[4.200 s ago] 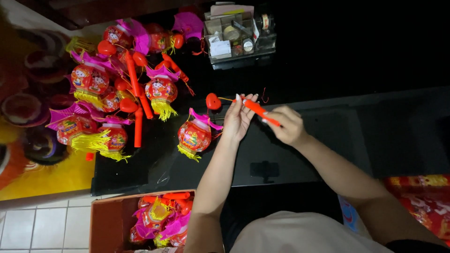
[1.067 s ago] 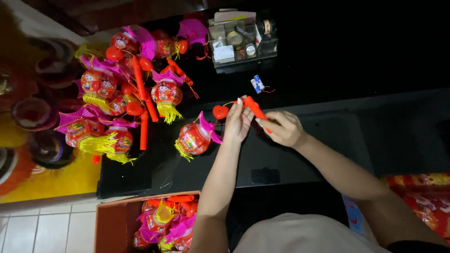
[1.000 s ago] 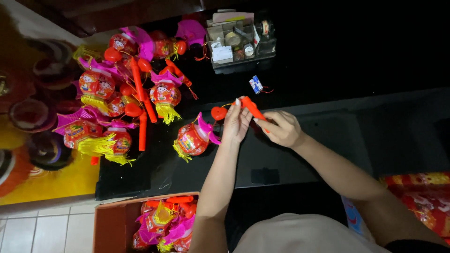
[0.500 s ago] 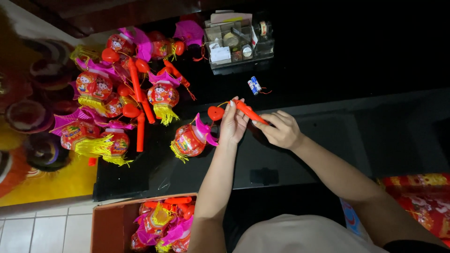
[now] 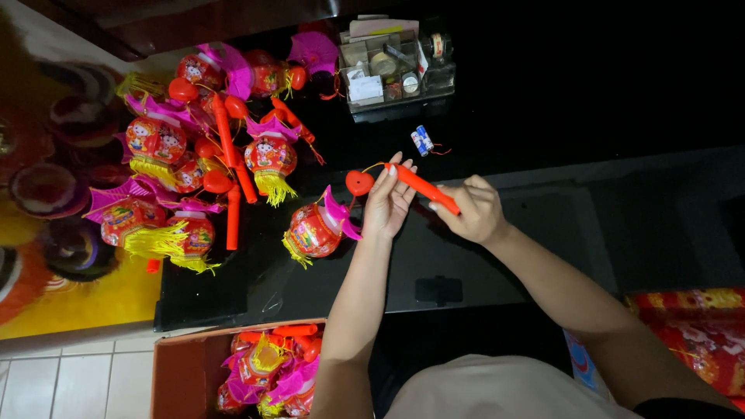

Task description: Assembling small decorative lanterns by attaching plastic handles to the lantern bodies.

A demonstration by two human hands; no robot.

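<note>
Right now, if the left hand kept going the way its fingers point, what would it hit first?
The left hand points up the picture, away from the person. Past the orange-red stick it holds, the first thing in line looks like the pair of small batteries, though depth is hard to judge.

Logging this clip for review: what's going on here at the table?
A person at a dark table holds a red stick handle between both hands: the right hand has its grip on one end, the left hand steadies the other end by a red heart piece. A red and pink toy lantern lies beside the left hand. More lanterns are piled to the left, others fill a cardboard box below, and two small batteries lie nearby.
</note>
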